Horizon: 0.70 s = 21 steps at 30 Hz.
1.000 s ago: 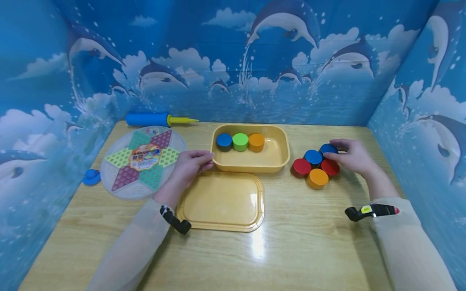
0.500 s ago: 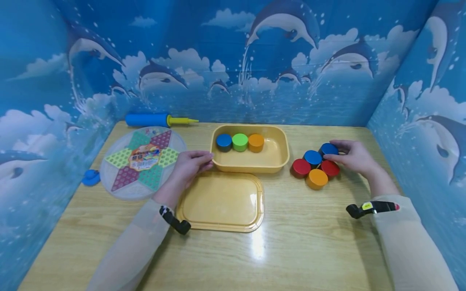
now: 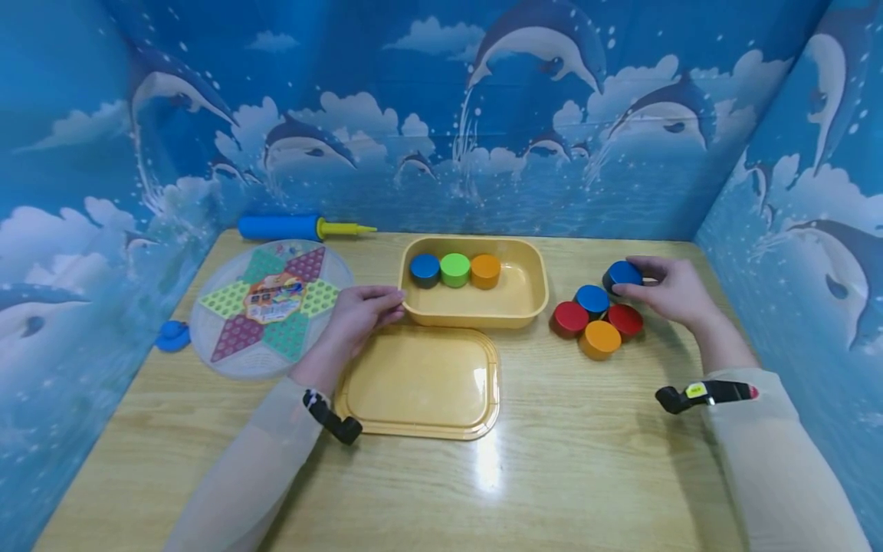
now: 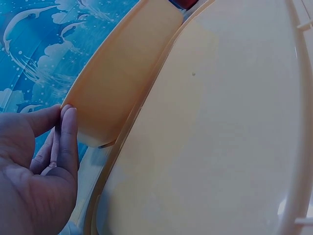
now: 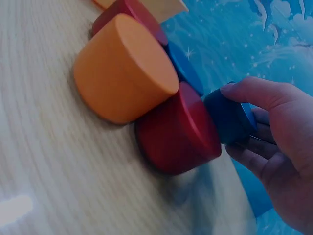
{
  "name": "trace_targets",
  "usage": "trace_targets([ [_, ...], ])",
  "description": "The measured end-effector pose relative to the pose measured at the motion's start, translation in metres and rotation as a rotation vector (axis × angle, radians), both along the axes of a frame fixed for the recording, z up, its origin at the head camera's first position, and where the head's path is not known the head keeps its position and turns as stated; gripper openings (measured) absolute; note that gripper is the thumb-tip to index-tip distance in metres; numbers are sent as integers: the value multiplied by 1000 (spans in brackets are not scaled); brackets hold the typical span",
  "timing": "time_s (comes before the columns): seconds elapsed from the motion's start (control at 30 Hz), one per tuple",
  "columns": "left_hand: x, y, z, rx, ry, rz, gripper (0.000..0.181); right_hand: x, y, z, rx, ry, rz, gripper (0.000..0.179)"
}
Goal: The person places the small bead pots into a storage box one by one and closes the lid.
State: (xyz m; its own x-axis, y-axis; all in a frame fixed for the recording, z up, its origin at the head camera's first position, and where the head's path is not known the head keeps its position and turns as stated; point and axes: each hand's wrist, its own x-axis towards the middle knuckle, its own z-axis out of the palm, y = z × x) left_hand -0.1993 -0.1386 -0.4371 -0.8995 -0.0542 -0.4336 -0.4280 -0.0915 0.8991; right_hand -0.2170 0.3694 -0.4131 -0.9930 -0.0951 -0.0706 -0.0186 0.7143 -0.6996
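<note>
My left hand (image 3: 362, 314) pinches the left rim of a yellow plastic box (image 3: 476, 314); the left wrist view shows thumb and fingertips at its corner. Inside the box a blue cylinder (image 3: 425, 270), a green cylinder (image 3: 455, 270) and an orange cylinder (image 3: 486, 271) stand in a row. To the right, my right hand (image 3: 672, 291) grips a blue cylinder (image 5: 230, 117) between thumb and fingers, at the back of a cluster. That cluster holds another blue cylinder (image 3: 592, 300), two red cylinders, one on the left (image 3: 569, 319) and one on the right (image 3: 625, 321), and an orange cylinder (image 3: 600, 340).
In front of the box lies its yellow lid (image 3: 421, 383). A round Chinese checkers board (image 3: 272, 307) rests at the left, beside a small blue toy (image 3: 172, 336). A blue and yellow hand pump (image 3: 283, 227) lies along the back edge.
The blue cylinder in my right hand has moved slightly up and back, away from the cluster. My left hand and the box have stayed in place.
</note>
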Motion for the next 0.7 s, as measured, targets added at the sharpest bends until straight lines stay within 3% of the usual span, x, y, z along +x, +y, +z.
trace_targets([
  [0.33, 0, 1, 0, -6, -5, -3, 31, 0, -32, 31, -21, 24, 53, 80],
  [0.7, -1, 1, 0, -7, -10, 0, 31, -11, -70, 48, -63, 35, 162, 69],
])
